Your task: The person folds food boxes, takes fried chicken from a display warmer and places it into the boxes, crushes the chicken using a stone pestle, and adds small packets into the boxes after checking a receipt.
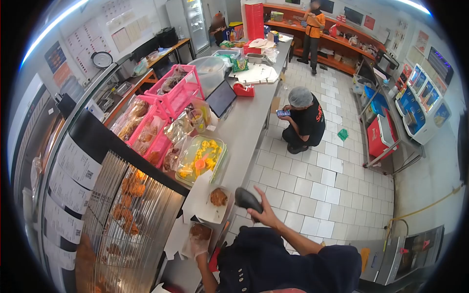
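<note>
In a clear plastic glove, my left hand [197, 247] reaches into the nearer white paper box, its fingers closed about a brown piece of fried chicken [200, 231]. Just beyond, a second open white box [202, 207] holds another piece of fried chicken [218, 197]. My right hand [266, 215] is raised out over the floor side of the counter. It grips a dark grey, rounded object [247, 200] whose kind I cannot make out; one finger sticks up beside it. Left of the boxes, fried chicken pieces [128, 217] lie on racks inside a heated display case [105, 195].
A clear tub [223, 166] of yellow food with an orange scoop [200, 165], pink baskets [176, 93] and a tablet [222, 99] line the steel counter [239, 136]. A person in a hairnet [308, 119] squats with a phone. Another in orange [313, 24] stands behind.
</note>
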`<action>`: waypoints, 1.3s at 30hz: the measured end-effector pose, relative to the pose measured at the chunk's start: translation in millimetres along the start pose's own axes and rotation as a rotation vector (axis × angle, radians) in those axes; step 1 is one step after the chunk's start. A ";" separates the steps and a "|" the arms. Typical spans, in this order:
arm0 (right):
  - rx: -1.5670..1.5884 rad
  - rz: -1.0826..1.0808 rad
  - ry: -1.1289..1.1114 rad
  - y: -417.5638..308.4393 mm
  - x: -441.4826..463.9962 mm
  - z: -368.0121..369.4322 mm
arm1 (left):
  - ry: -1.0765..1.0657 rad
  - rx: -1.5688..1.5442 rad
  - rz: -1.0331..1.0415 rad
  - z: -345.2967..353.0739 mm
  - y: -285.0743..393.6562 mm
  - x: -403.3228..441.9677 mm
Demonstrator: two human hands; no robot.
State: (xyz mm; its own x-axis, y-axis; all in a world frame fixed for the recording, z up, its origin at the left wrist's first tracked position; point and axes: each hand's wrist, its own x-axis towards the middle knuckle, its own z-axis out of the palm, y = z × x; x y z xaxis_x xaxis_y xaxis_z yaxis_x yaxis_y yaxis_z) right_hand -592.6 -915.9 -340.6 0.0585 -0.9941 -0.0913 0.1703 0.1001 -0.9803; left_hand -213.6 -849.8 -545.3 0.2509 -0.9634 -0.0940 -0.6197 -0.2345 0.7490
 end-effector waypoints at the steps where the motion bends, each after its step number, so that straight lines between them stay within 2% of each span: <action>1: -0.014 -0.093 0.015 -7.0 8.8 -2.3 | 0.002 0.010 0.003 -0.2 -1.2 0.3; 5: 0.041 -0.224 0.044 -55.2 29.4 -7.9 | 0.028 0.054 0.048 3.2 -11.6 5.0; 7: 0.072 -0.357 0.096 -71.0 38.3 -11.3 | 0.074 0.110 0.128 14.1 -32.5 13.1; 9: 0.056 -0.374 0.104 -87.6 37.1 -13.6 | 0.154 0.202 0.237 28.3 -57.3 27.3; 13: -0.003 -0.481 0.083 -106.5 41.2 -19.1 | -0.033 0.554 -0.161 0.8 79.8 27.4; 14: -0.058 -0.515 0.081 -108.3 40.8 -21.2 | 0.001 0.571 -0.005 -1.7 84.7 27.9; 16: -0.138 -0.515 0.118 -112.2 55.1 -26.1 | -0.013 0.614 0.151 -4.2 43.4 12.1; 17: -0.180 -0.533 0.136 -110.6 54.5 -23.9 | -0.037 0.612 0.116 -7.7 42.9 10.8; 21: -0.137 -0.674 0.065 -130.3 62.9 -15.1 | -0.105 0.549 -0.317 -32.5 127.4 14.7; 24: -0.163 -0.724 0.048 -132.4 61.9 -9.3 | 0.100 0.218 -0.249 -17.3 78.7 8.0; 25: -0.167 -0.726 0.052 -135.2 60.8 -5.8 | 0.098 0.214 -0.237 -13.2 65.4 6.2; 27: -0.174 -0.739 0.058 -138.1 57.4 -3.6 | 0.077 -0.086 -0.255 -8.3 50.9 6.0; 31: 0.023 -0.457 -0.016 -135.0 41.0 7.2 | -0.028 0.113 -0.228 -13.9 32.9 14.4; 33: 0.113 -0.372 -0.041 -127.0 41.6 13.2 | -0.062 -0.244 -0.061 -5.7 8.4 15.3; 34: -0.179 -0.575 0.038 -116.6 45.2 16.6 | -0.060 -0.241 -0.061 -2.4 -2.1 12.8; 38: 0.155 -0.097 -0.138 -81.7 2.0 37.0 | -0.101 -0.097 -0.014 -3.2 -11.2 16.2; 39: 0.157 -0.065 -0.163 -69.9 -4.0 40.8 | -0.109 -0.081 -0.003 -4.3 -6.4 17.4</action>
State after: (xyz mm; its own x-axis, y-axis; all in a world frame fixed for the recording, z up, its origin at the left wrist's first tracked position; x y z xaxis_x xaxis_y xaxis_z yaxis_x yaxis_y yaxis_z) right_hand -564.6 -917.2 -264.6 0.1978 -0.9801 0.0133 0.3289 0.0536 -0.9428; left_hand -202.0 -864.5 -549.0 0.1679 -0.9721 -0.1637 -0.5556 -0.2305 0.7989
